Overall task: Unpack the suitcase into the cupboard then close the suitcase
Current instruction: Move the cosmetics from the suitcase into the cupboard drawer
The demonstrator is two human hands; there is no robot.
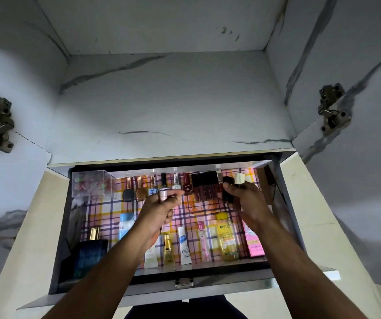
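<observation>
Reaching into the open drawer (286,203), the left hand (162,209) pinches a pale pink bottle (163,195) between thumb and fingers. The right hand (246,200) grips a dark tube (229,192), with a white-capped one (239,178) just beyond its fingertips. Nail polishes (164,184) stand in a row beyond the left hand; a yellow bottle (226,236) lies between the wrists. The cupboard (173,100) shelf lies above both hands.

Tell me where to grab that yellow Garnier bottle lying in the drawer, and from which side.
Grip the yellow Garnier bottle across its broad body, coming straight down from above. It lies flat on the checked liner, label up, with small gaps beside it toward the pink bottle and pink box, so fingers probably fit down either flank.
</observation>
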